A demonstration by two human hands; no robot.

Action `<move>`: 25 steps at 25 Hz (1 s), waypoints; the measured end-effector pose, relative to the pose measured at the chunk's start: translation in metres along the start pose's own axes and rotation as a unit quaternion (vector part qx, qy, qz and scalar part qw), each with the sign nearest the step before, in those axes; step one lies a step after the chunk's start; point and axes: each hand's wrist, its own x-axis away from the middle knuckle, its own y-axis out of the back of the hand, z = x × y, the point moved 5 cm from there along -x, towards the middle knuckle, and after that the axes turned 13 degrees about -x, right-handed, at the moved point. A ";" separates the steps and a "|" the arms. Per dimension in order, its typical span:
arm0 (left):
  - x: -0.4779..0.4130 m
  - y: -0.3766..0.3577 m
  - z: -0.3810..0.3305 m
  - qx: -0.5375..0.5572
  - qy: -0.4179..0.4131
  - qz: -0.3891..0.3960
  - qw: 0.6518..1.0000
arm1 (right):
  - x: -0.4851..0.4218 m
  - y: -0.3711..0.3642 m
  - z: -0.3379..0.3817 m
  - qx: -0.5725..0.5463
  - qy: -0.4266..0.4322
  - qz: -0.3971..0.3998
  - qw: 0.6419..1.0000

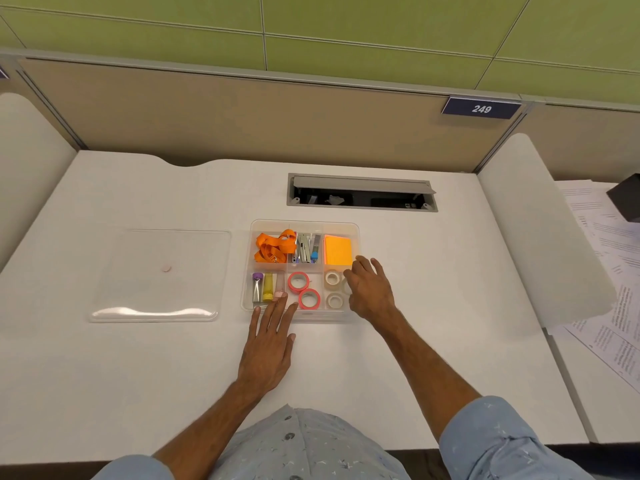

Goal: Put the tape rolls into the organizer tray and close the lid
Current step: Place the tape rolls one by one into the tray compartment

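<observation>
A clear organizer tray (356, 237) sits mid-desk. Two pink tape rolls (304, 289) lie in its near middle compartment. Two pale tape rolls (333, 289) lie in the near right compartment, and a third pale roll (346, 285) is partly hidden under my right hand (370, 289), whose fingers curl over it at that compartment's right side. My left hand (268, 344) lies flat with fingers spread, fingertips resting on the tray's near left edge. The clear lid (159, 275) lies flat on the desk, left of the tray.
The tray also holds an orange lanyard (275, 245), metal clips (305, 247), orange sticky notes (338, 250) and small tubes (263, 287). A cable hatch (362, 192) is open behind the tray. Printed papers (609, 271) lie at the right.
</observation>
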 end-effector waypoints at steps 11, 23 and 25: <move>0.000 0.004 -0.003 0.004 -0.007 -0.006 1.000 | 0.006 -0.010 0.002 -0.160 -0.124 0.045 0.978; -0.001 0.001 -0.001 0.002 -0.005 0.002 1.000 | -0.003 -0.015 0.012 -0.167 -0.172 0.038 0.970; -0.001 0.001 -0.002 0.001 -0.003 0.003 1.000 | -0.003 -0.017 0.008 -0.189 -0.185 0.035 0.964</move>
